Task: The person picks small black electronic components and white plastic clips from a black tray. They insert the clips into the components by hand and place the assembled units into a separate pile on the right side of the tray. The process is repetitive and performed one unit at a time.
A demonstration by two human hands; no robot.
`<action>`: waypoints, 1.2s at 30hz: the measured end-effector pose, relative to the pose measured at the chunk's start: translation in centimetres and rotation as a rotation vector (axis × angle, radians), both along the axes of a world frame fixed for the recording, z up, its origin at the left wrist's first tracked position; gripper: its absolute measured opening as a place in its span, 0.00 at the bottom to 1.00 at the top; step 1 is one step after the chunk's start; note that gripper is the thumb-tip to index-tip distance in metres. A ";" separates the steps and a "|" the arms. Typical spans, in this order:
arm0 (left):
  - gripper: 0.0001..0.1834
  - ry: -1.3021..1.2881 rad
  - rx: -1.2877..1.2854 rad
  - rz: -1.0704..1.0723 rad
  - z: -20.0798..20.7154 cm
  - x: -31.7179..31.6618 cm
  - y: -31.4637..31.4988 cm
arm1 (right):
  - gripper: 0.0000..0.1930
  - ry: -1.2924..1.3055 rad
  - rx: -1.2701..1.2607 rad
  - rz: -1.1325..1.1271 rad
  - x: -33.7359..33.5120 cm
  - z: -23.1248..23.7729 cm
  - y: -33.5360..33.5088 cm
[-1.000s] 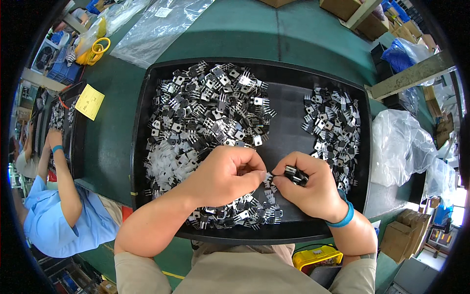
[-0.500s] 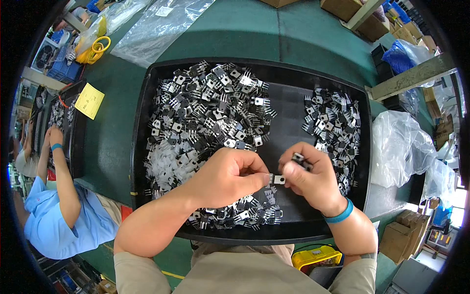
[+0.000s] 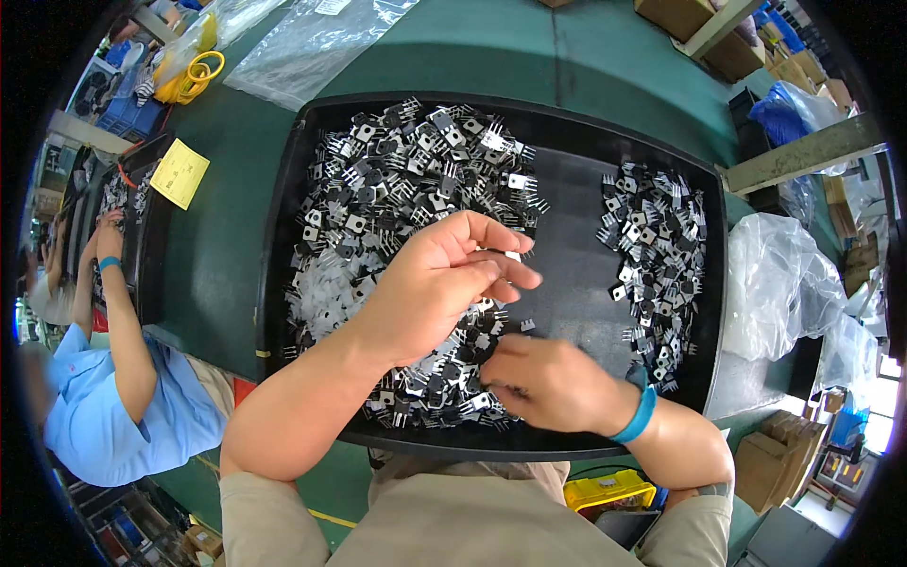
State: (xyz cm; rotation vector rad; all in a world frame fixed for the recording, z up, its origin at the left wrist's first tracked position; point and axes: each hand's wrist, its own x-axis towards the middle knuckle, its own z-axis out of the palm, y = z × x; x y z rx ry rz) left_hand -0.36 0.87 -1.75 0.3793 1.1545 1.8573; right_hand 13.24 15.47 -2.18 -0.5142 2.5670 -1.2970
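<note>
A black tray [image 3: 576, 260] holds many three-legged transistors with black bodies and metal tabs. The larger heap of transistors [image 3: 406, 156] fills its left side; a smaller heap of transistors [image 3: 657, 255] lies along the right. Small translucent white pieces [image 3: 326, 293] sit among the left heap. Above the middle of the tray, my left hand [image 3: 439, 283] has its fingers apart; a small pale bit shows behind the fingertips. My right hand [image 3: 553, 383], slightly blurred, is down at the near edge of the left heap. Its fingers are curled together around something dark that I cannot make out.
Clear plastic bags [image 3: 779, 288] lie right of the tray, and another plastic bag [image 3: 316, 47] lies beyond it. A yellow paper slip [image 3: 179, 174] is to the left. Nearby, a person in a blue shirt [image 3: 132, 406] works at another tray. A yellow container [image 3: 609, 491] stands below.
My hands have parted. The left hand has risen and opened its fingers; the right has moved left and nearer, down to the heap. The transistor between them no longer shows there.
</note>
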 end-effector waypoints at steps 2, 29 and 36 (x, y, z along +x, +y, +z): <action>0.10 -0.056 0.006 0.030 0.9 0.3 0.2 | 0.09 0.049 0.114 0.041 0.2 -0.1 -1.0; 0.12 0.460 -0.131 -0.105 1.0 1.2 -0.2 | 0.11 0.459 -0.168 -0.517 -0.7 3.5 2.9; 0.31 0.590 -0.177 -0.089 1.2 2.0 -0.1 | 0.13 0.418 -0.108 -0.545 -0.7 3.1 2.5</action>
